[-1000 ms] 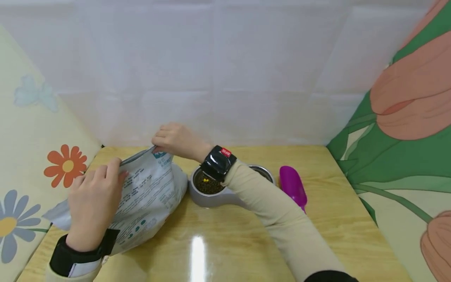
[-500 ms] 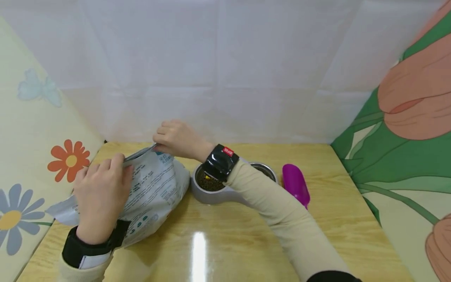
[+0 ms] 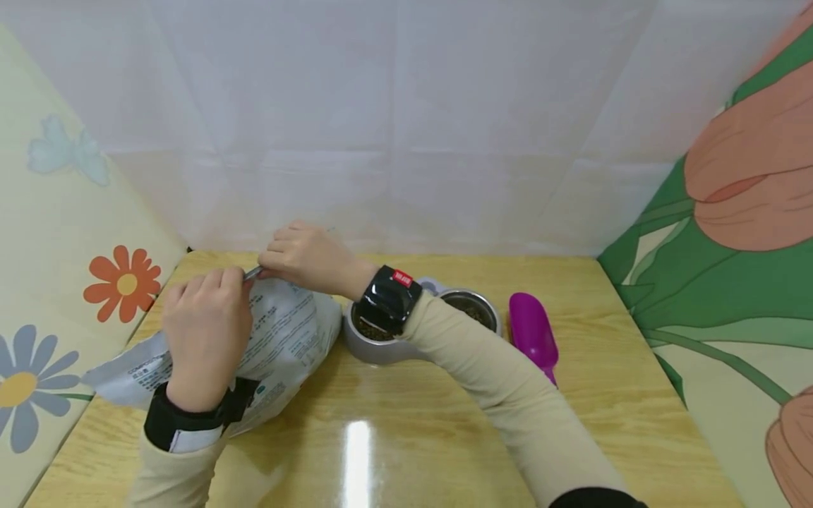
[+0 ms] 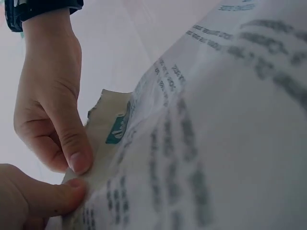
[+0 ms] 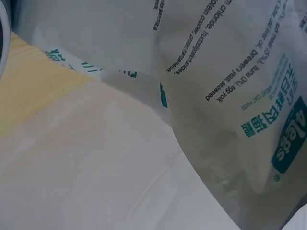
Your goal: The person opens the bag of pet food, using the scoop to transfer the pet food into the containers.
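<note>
Both sets of fingers pinch the top edge of the printed bag (image 3: 279, 339): the left hand (image 3: 205, 331) and the right hand (image 3: 308, 255) meet almost thumb to thumb along its seal. The bag lies slumped on the surface (image 3: 406, 437), touching the double bowl (image 3: 381, 346). An uneven pull could tip kibble out or nudge the bowl. The purple scoop (image 3: 532, 331) lies beyond; open room remains toward the person.

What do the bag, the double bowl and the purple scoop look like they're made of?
Bag: likely plastic film, matte white, creased and printed. Double bowl: shiny, probably steel cups in a grey, seemingly plastic base. Scoop: glossy magenta, likely moulded plastic.
</note>
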### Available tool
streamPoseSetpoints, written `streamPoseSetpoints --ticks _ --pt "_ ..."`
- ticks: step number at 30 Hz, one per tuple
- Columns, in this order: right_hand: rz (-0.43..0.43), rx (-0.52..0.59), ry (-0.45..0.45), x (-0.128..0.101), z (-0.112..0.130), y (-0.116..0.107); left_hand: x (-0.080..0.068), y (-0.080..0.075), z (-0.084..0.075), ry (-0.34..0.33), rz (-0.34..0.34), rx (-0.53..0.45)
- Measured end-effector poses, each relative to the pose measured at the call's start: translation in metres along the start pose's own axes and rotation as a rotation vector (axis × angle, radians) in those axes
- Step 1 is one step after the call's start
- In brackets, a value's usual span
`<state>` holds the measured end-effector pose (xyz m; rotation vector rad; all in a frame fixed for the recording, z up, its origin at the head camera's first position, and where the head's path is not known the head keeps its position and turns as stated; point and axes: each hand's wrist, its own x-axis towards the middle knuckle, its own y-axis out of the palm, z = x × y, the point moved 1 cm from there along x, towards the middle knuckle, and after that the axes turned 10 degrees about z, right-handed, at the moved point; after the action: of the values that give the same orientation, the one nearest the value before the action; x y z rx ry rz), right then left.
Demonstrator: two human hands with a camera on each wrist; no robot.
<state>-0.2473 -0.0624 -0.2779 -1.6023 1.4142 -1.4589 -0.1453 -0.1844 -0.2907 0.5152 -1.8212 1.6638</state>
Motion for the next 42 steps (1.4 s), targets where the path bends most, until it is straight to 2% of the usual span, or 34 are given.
streamPoseSetpoints --ticks 6,12,19,24,28,30,32,38,42 --pt "-0.011 0.037 -0.013 0.0 0.004 -0.001 -0.001 -0.001 0.004 0.034 -0.01 -0.046" --pt "0.051 0.076 -0.01 -0.005 -0.007 -0.003 -0.004 -0.005 0.006 0.02 0.022 -0.059" --pt "0.079 -0.021 0.053 -0.02 -0.023 -0.006 -0.008 -0.016 0.007 -0.028 0.081 -0.064" --pt "0.043 -0.052 0.064 -0.024 -0.025 -0.005 -0.009 -0.014 0.006 -0.008 0.041 -0.047" --pt "0.039 -0.062 0.068 -0.024 -0.024 -0.007 -0.011 -0.01 0.007 0.004 -0.011 -0.037" --pt "0.045 -0.06 0.073 -0.023 -0.023 -0.007 -0.012 -0.01 0.007 0.002 -0.017 -0.047" --pt "0.053 -0.057 0.077 -0.023 -0.023 -0.008 -0.014 -0.011 0.007 -0.016 -0.002 -0.059" --pt "0.075 -0.03 0.104 -0.023 -0.025 -0.008 -0.021 -0.022 0.009 -0.136 0.099 -0.067" --pt "0.086 -0.034 0.115 -0.023 -0.026 -0.009 -0.022 -0.023 0.01 -0.111 0.101 -0.074"
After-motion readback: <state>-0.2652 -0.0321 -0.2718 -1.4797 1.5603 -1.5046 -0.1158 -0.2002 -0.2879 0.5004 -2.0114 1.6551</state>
